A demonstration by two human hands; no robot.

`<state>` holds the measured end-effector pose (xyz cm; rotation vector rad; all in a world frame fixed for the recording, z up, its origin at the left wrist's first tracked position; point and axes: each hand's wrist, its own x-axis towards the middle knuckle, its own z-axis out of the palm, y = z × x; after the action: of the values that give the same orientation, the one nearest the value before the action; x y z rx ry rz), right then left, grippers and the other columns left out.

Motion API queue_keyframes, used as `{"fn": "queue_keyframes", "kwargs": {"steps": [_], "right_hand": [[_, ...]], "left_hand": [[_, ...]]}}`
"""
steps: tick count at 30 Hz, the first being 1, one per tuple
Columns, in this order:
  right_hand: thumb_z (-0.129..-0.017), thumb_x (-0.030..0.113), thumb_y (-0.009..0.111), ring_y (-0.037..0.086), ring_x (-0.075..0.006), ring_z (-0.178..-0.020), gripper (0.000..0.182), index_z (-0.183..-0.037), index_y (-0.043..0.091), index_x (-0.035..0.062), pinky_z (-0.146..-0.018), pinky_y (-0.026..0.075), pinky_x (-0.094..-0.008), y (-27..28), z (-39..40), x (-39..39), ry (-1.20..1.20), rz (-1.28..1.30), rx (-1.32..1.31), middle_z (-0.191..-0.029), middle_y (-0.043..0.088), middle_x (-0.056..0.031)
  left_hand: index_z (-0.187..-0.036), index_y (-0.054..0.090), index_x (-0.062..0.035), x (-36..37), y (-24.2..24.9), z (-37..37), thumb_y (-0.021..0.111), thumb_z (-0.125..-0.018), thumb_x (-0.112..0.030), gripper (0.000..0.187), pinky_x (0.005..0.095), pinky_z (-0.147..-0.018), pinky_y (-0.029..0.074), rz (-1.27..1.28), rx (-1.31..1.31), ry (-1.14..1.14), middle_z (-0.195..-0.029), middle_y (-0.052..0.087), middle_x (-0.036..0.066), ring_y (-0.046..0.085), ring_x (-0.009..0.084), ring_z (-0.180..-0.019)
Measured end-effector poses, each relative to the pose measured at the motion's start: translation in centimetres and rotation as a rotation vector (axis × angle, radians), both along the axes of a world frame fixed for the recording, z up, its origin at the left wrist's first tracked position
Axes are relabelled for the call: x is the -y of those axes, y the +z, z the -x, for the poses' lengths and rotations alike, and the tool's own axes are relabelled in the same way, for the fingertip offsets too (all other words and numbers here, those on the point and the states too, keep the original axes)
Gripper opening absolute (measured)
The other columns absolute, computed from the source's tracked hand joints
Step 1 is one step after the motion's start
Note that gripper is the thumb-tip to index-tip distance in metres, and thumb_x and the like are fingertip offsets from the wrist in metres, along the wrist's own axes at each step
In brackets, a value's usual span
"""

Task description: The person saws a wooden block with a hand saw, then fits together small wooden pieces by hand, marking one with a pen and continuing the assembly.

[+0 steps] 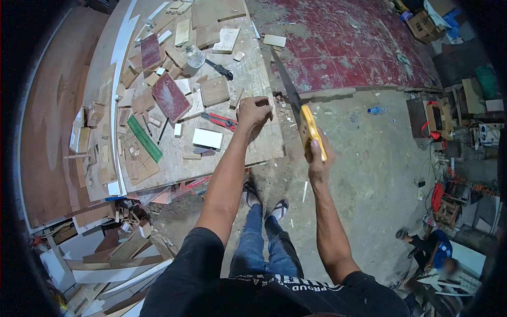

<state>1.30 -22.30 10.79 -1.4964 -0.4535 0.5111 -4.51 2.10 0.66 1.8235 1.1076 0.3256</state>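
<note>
My right hand (318,156) is wrapped around the yellow handle of a handsaw (293,95). The blade points up and away, in the air just off the table's right edge. At that edge, my left hand (254,112) is closed with bent fingers on a small wood piece (272,105), mostly hidden by the fingers. Beside the left wrist lies a red and black utility knife (219,121). Close by on the tabletop are a white block (207,138) and a square wood block (214,91).
The wooden worktable (259,150) carries many offcuts, a dark red board (171,97), a green strip (144,138) and a clear jar (194,56). Scrap wood (116,264) is piled below left. A bottle (376,110) lies on the floor; another person (438,253) is at lower right.
</note>
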Motion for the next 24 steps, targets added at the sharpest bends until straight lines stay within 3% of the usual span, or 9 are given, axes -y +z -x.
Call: {"fn": "queue_keyframes", "kwargs": {"steps": [3, 5, 7, 11, 12, 13, 24], "right_hand": [[-0.095, 0.027, 0.054, 0.046, -0.0059, -0.058, 0.050, -0.130, 0.054, -0.0079, -0.053, 0.037, -0.0220, -1.6, 2.3, 4.0, -0.048, -0.051, -0.031, -0.073, 0.054, 0.0008], [-0.093, 0.033, 0.055, 0.046, -0.0056, -0.056, 0.054, -0.130, 0.055, -0.0070, -0.048, 0.034, -0.0200, -5.3, 3.8, 5.7, -0.100, -0.007, 0.214, -0.075, 0.055, -0.0009], [-0.093, 0.032, 0.055, 0.047, -0.0062, -0.056, 0.054, -0.131, 0.054, -0.0061, -0.050, 0.035, -0.0205, -4.4, 5.4, 5.7, -0.056, 0.007, 0.111, -0.076, 0.057, -0.0019], [-0.092, 0.031, 0.054, 0.049, -0.0073, -0.060, 0.054, -0.132, 0.054, -0.0062, -0.055, 0.038, -0.0227, -6.6, 5.8, 5.7, -0.007, 0.018, 0.300, -0.080, 0.059, -0.0037], [-0.091, 0.025, 0.054, 0.058, -0.0185, -0.080, 0.051, -0.130, 0.054, -0.0083, -0.072, 0.044, -0.0294, -6.3, 5.9, 5.7, 0.010, 0.028, 0.270, -0.098, 0.062, -0.0153], [-0.090, 0.019, 0.053, 0.068, -0.0298, -0.101, 0.048, -0.128, 0.054, -0.0104, -0.090, 0.050, -0.0361, -6.1, 6.0, 5.6, 0.028, 0.037, 0.241, -0.116, 0.065, -0.0269], [-0.089, 0.016, 0.052, 0.069, -0.0337, -0.099, 0.047, -0.128, 0.054, -0.0098, -0.082, 0.054, -0.0358, -5.9, 7.1, 5.9, 0.055, 0.081, 0.351, -0.115, 0.064, -0.0294]], "left_hand": [[-0.106, 0.075, -0.0182, 0.3, 0.3, 0.0, 0.074, -0.067, -0.034, 0.042, 0.0342, -0.088, 0.053, 0.027, -0.017, 0.031, -0.103, 0.073, 0.011, 0.070, 0.0244, -0.096], [-0.107, 0.075, -0.0177, 0.1, -0.9, 0.0, 0.074, -0.067, -0.033, 0.043, 0.0343, -0.088, 0.053, 0.083, 0.029, 0.041, -0.103, 0.073, 0.010, 0.070, 0.0243, -0.095], [-0.108, 0.075, -0.0181, 0.2, 0.8, 0.2, 0.075, -0.066, -0.034, 0.044, 0.0343, -0.088, 0.053, 0.060, 0.007, -0.008, -0.104, 0.073, 0.010, 0.070, 0.0239, -0.096], [-0.110, 0.074, -0.0189, -0.5, -0.6, 0.2, 0.075, -0.066, -0.036, 0.047, 0.0336, -0.088, 0.053, 0.005, -0.039, -0.026, -0.104, 0.073, 0.009, 0.070, 0.0222, -0.096], [-0.116, 0.070, -0.0073, -0.4, -0.3, 0.1, 0.077, -0.072, -0.025, 0.048, 0.0300, -0.085, 0.053, 0.010, -0.021, -0.049, -0.102, 0.074, 0.009, 0.069, 0.0175, -0.091], [-0.116, 0.070, -0.0073, -0.3, 0.0, 0.1, 0.077, -0.072, -0.025, 0.048, 0.0300, -0.085, 0.053, 0.009, -0.022, -0.048, -0.102, 0.074, 0.009, 0.069, 0.0175, -0.091], [-0.118, 0.069, -0.0077, -0.5, 0.6, -0.1, 0.075, -0.071, -0.029, 0.052, 0.0302, -0.087, 0.052, 0.041, -0.130, -0.026, -0.107, 0.073, 0.011, 0.069, 0.0200, -0.096]]}}
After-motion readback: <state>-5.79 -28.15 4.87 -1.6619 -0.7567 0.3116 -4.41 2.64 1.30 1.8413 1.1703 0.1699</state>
